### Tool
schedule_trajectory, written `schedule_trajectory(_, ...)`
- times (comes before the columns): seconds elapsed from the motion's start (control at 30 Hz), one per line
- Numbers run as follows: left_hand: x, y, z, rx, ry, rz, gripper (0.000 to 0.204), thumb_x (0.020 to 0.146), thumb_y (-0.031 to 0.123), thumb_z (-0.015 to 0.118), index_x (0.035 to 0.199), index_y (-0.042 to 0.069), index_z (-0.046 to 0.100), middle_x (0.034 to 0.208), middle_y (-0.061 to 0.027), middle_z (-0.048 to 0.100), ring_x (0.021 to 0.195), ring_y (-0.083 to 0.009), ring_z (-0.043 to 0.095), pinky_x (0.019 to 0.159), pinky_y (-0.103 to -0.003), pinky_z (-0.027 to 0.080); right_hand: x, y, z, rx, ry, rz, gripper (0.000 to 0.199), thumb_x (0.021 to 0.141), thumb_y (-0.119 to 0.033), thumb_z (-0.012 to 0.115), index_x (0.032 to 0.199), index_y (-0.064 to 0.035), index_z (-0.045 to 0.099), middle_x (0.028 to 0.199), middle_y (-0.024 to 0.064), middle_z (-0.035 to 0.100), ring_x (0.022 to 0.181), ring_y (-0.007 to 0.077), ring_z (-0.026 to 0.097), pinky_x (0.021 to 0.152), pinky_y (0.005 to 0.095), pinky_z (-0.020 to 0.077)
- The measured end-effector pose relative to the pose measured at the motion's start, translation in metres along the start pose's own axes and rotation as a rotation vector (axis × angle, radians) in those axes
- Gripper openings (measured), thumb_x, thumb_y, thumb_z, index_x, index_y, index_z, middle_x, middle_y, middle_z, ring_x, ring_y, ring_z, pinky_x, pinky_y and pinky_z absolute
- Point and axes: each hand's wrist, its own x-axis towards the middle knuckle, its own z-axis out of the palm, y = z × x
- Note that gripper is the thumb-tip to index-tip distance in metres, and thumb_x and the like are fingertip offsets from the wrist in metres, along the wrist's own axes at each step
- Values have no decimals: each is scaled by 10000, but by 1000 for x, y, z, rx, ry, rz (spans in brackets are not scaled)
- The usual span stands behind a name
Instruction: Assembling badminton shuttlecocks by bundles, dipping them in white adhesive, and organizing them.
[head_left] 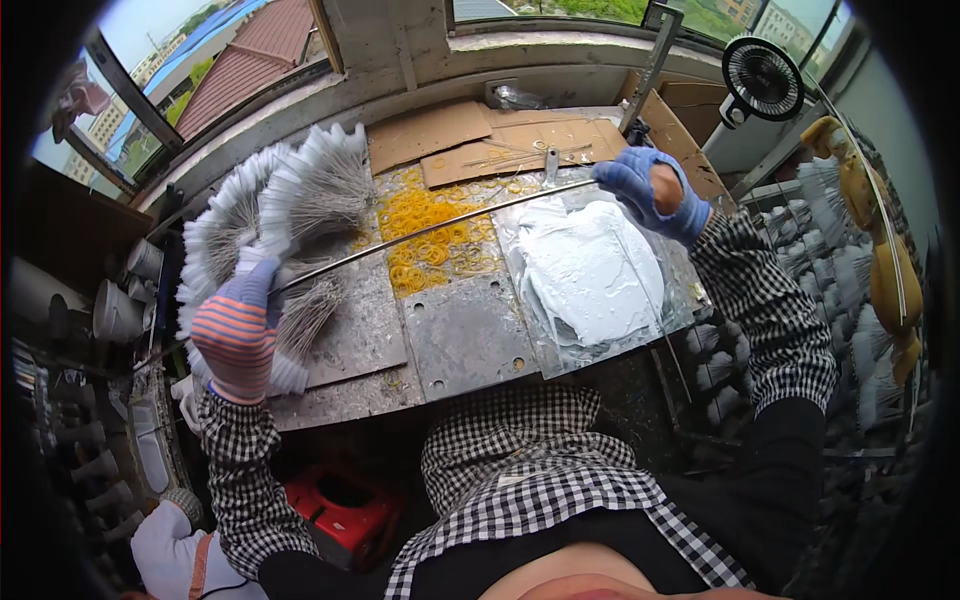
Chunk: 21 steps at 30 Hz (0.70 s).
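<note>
Observably, the left hand (236,335) and right hand (652,192) gripped a metal rod (340,264) slanting across mid-frame over yellow rings (418,210) on the tabletop (465,335).

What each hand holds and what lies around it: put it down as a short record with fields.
Left hand: gloved, gripping a thin metal rod
Right hand: gloved, gripping the same thin metal rod
Left side: white-ended bundles of thin strands
Middle: yellow rings, loosely piled
Right side: white paste-like mass
Back: flat cardboard pieces
Upper right: black fan
</note>
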Motion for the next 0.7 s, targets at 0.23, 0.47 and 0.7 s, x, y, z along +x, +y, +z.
schedule_trajectory(0.23,-91,-89,47,-295,-10,-242,181,914,148,720,1058,37,714,945,-105,734,814,-222,686,778,-322,530,57,192,61,-848,125,151,90,881,-156,589,877,-88,649,856,96,667,816,286,637,729,393,529)
schedule_trajectory(0.47,-38,-62,33,-632,-16,-430,224,934,193,731,1028,-7,693,857,-97,700,757,-163,642,755,-301,509,72,275,68,-1082,-28,603,118,807,-139,585,706,-101,538,671,106,527,656,240,561,620,387,459)
schedule_trajectory(0.7,-17,-59,76,-872,-102,-786,227,949,217,730,1015,9,664,906,-29,686,787,-98,572,756,-260,484,45,283,53,-1134,62,491,87,817,-141,584,780,-95,648,737,102,630,709,268,635,654,388,491)
